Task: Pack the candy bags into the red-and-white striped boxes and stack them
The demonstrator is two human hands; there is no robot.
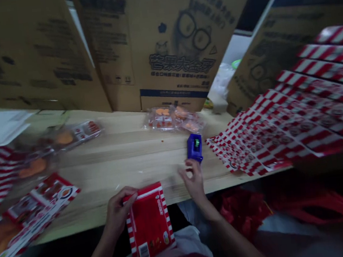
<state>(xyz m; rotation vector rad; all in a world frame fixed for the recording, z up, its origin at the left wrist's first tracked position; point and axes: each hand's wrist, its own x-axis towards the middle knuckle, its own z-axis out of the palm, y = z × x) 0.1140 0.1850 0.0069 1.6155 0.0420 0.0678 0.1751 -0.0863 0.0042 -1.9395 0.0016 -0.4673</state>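
My left hand (119, 211) grips the top edge of a red-and-white striped paper bag (149, 225), which hangs over the front edge of the wooden table (125, 158). My right hand (194, 182) is blurred and has its fingers slightly curled. Its fingertips are at or just below a small blue handheld device (194, 147) with a green window. That device stands on the tabletop. I cannot tell whether the fingers touch it.
A large fanned stack of striped bags (284, 127) fills the right. Transparent packs of orange food (172, 119) lie at the back, with printed packaging (42, 211) at left. Cardboard boxes (155, 36) stand behind the table; red plastic (243, 215) lies below its front edge.
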